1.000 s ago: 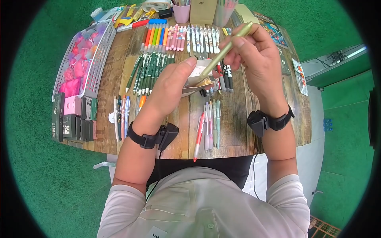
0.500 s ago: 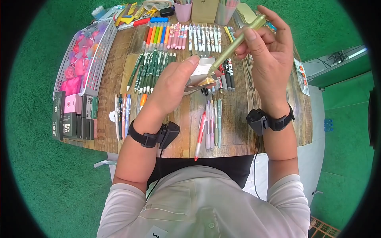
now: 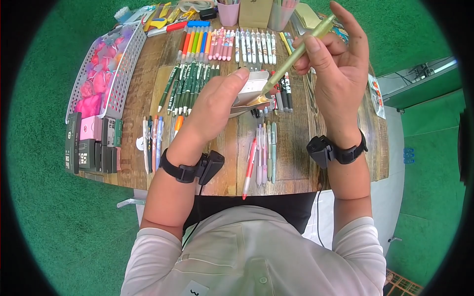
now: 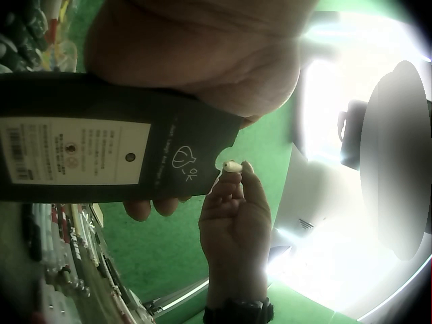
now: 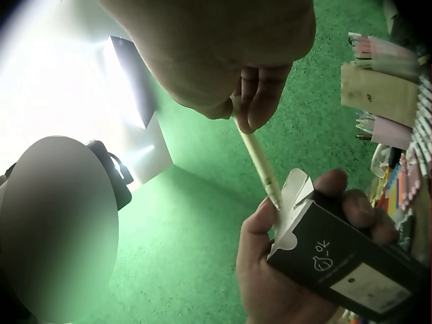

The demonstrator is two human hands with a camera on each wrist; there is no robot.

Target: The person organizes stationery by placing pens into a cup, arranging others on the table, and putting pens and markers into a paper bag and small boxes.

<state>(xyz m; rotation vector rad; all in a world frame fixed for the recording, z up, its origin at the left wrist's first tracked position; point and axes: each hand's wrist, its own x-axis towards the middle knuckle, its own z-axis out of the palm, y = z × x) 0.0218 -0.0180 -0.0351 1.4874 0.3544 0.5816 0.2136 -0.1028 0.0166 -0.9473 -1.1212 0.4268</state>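
Observation:
My left hand [image 3: 212, 106] grips a dark cardboard pen box [image 5: 337, 253] with its end flap raised and its mouth turned to the right. A printed white label and a small line drawing mark the box's side in both wrist views. The thumb and fingers of my right hand [image 3: 338, 74] pinch a pale green pen [image 3: 296, 56] near its upper end, the index finger stretched out past it. The pen slants down to the left, its tip right at the mouth of the box. What is inside the box is mostly hidden.
Rows of dark green pens [image 3: 185, 89], coloured markers [image 3: 196, 44] and white patterned pens [image 3: 255, 48] lie beyond my hands. Nearer lies a red pen [image 3: 250, 170] beside several pale pens. A white basket [image 3: 129, 64] of pink packets and stacked small boxes [image 3: 91, 148] stand left.
My right hand has shifted right with the pen, and its index finger has straightened out. The pen's tip stays by the box mouth. My left hand holds the box nearly still.

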